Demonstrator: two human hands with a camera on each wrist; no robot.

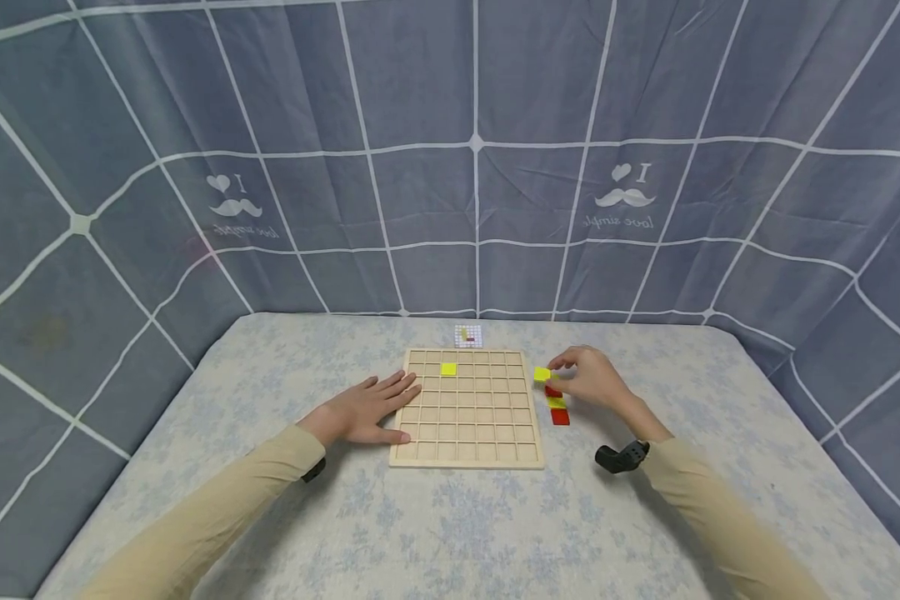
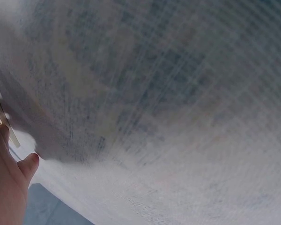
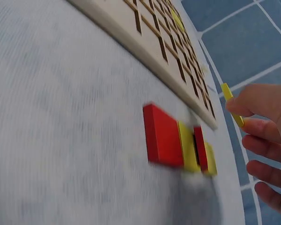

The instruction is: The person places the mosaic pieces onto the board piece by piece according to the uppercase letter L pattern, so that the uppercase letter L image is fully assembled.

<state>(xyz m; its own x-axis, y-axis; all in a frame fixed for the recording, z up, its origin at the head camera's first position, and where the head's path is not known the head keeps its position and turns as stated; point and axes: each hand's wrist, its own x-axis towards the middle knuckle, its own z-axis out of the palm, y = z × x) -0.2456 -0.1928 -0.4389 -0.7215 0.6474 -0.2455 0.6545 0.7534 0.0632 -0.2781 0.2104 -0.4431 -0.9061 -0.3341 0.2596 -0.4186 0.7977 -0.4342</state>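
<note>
My right hand (image 1: 594,382) pinches a yellow square tile (image 1: 542,374) between thumb and index finger, above the right edge of a wooden grid board (image 1: 467,465). In the right wrist view this yellow tile (image 3: 233,104) is seen edge-on, off the table, the other fingers spread loosely. My left hand (image 1: 367,411) lies with fingers extended over the board's left edge. Another yellow tile (image 1: 448,369) sits in a cell near the board's top. Right of the board, a row of red and yellow tiles includes a red tile (image 1: 560,417) at the near end.
A small card with a coloured grid pattern (image 1: 468,337) lies just beyond the board. Patterned cloth covers the table (image 1: 450,533). A grey-blue curtain with white lines (image 1: 420,200) hangs behind and at both sides.
</note>
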